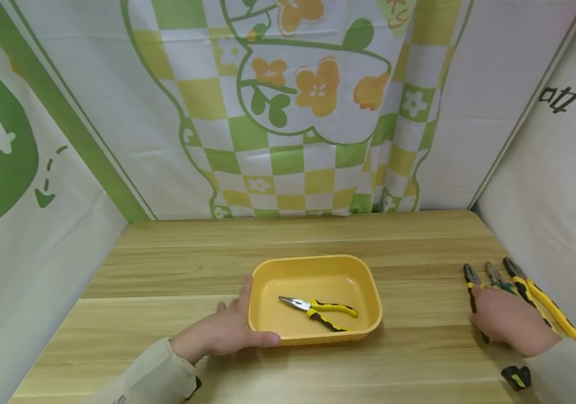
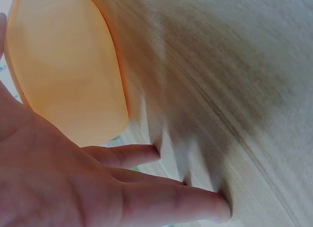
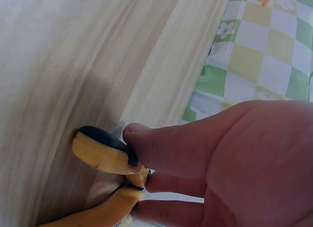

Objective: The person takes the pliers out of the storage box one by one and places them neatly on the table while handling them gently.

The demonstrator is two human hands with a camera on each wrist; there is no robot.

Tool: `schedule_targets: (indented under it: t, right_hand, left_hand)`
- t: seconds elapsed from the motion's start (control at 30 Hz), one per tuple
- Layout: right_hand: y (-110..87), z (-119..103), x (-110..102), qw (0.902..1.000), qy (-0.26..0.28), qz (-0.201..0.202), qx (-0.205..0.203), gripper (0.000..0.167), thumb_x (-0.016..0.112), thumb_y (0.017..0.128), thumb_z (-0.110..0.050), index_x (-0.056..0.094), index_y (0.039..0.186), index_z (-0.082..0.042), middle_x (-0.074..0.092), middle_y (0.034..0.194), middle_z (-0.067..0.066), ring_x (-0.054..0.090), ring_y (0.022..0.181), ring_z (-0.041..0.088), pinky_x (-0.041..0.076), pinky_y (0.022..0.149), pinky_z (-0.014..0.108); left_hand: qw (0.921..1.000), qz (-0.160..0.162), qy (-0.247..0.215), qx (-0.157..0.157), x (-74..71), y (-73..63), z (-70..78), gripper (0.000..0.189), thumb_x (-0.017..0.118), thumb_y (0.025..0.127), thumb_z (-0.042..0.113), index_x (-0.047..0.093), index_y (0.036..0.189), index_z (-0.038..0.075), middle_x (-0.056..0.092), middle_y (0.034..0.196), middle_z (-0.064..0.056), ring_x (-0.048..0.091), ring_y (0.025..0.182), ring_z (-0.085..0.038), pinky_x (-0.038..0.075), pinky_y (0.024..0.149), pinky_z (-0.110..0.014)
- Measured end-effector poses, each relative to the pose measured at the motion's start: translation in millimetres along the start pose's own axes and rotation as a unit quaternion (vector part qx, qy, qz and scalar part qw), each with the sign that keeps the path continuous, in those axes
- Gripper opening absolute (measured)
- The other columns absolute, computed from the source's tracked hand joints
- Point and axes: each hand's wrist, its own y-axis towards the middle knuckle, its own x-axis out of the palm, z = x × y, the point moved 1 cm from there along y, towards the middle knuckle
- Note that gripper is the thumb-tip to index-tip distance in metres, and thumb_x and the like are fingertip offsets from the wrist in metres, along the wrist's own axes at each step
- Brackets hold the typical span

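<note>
My left hand [image 1: 229, 331] rests against the left side of a yellow plastic tray [image 1: 313, 260], its thumb along the front edge. In the left wrist view its fingers stretch out straight, their tips on the table. Inside the tray lies a pair of needle-nose pliers [image 1: 335, 307] with yellow and black handles. Over at the right, my right hand [image 1: 512, 317] pinches the yellow-and-black handle of pliers [image 3: 100, 151] between thumb and fingers. Beside it lie green-handled pliers [image 1: 493, 274], partly covered by the hand, and larger yellow-and-black pliers [image 1: 552, 303].
A small black-and-yellow object [image 1: 517, 378] lies by the right sleeve, its kind unclear. The wooden table [image 1: 166, 264] reaches back to a checked, flowered curtain [image 1: 288, 168]. Printed cloth walls stand at the left and right sides.
</note>
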Motion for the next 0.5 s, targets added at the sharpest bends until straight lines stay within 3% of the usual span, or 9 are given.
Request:
schedule_targets:
  t: [0.23, 0.5]
  right_hand:
    - [2.8, 5.3, 3.5, 0.9995, -0.028, 0.005, -0.014, 0.063, 0.068, 0.093, -0.021, 0.045, 0.132, 0.024, 0.051, 0.126, 0.043, 0.053, 0.111, 0.055, 0.052, 0.078, 0.056]
    - [4.7, 4.4, 1.5, 0.9997, -0.019, -0.014, -0.008, 0.066, 0.069, 0.093, -0.024, 0.044, 0.132, 0.023, 0.056, 0.122, 0.039, 0.062, 0.099, 0.045, 0.053, 0.069, 0.049]
  left_hand:
    - [1.0, 0.001, -0.002, -0.004, 0.1, -1.2, 1.4, 0.144, 0.079, 0.069, 0.07, -0.016, 0.156, 0.004, 0.027, 0.152, -0.037, 0.012, 0.139, -0.06, 0.009, 0.112, -0.067]
    - [1.0, 0.004, 0.005, -0.006, -0.8, -3.1, 2.4, 0.142, 0.079, 0.071, 0.068, -0.016, 0.157, 0.005, 0.027, 0.151, -0.038, 0.011, 0.137, -0.063, 0.013, 0.11, -0.068]
